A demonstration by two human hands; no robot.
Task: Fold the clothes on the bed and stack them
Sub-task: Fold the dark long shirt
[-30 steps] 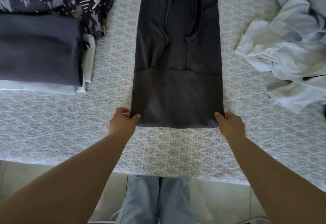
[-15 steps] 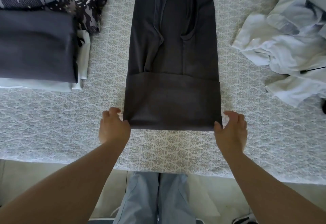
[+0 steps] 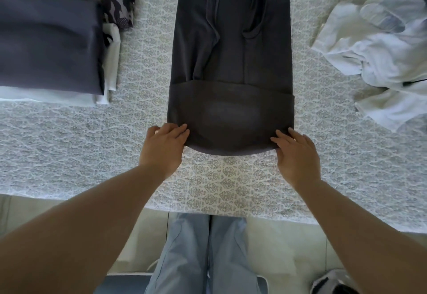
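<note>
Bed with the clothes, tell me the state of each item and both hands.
Dark garment: flat, sides in, near end folded up.
Folded stack: grey piece on top.
White clothes: crumpled, unfolded.
Left hand: grips near-left corner.
Right hand: grips near-right corner.

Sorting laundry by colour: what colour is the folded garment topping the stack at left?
Slate blue-grey, plain, no pattern: the folded garment, seen in the head view.
</note>
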